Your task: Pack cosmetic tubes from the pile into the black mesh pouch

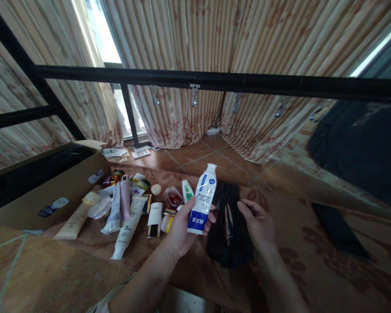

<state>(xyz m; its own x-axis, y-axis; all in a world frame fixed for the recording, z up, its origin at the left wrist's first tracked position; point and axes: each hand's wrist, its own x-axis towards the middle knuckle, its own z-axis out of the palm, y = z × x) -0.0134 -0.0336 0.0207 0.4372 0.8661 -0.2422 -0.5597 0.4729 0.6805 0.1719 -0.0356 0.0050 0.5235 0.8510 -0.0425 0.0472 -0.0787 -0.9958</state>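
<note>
While your left hand (182, 224) grips a white plastic squeeze tube with a blue band (202, 198), take that tube as the centre of the clock. Its thumb lies along one edge and its fingertips emerge at the other, so the printed face is turned up towards you and the narrow neck points to 12 o'clock; such a grip probably steadies the soft body without squeezing it hard.

At 4 o'clock, just beside the tube, lies a limp black fabric pouch (230, 256). Your right hand (257, 221) is curled at its 3 o'clock edge, thumb and forefinger closed in what appears to be a pinch, presumably because the slack material would otherwise fold inwards. A slender, shiny brownish object (228, 224) shows in the pouch's dark middle; what it is cannot be made out.

Towards 9 o'clock spread loose cosmetics, among them a white bottle with a gold base (154, 219) and a long white tube with dark print (128, 230), lying apart enough to be told from one another. Beyond them stands a brown cardboard box (68, 187). Near 3 o'clock, a flat black rectangular slab (339, 228) rests well apart on the brown patterned cloth (299, 265), likely out of your forearm's way.
</note>
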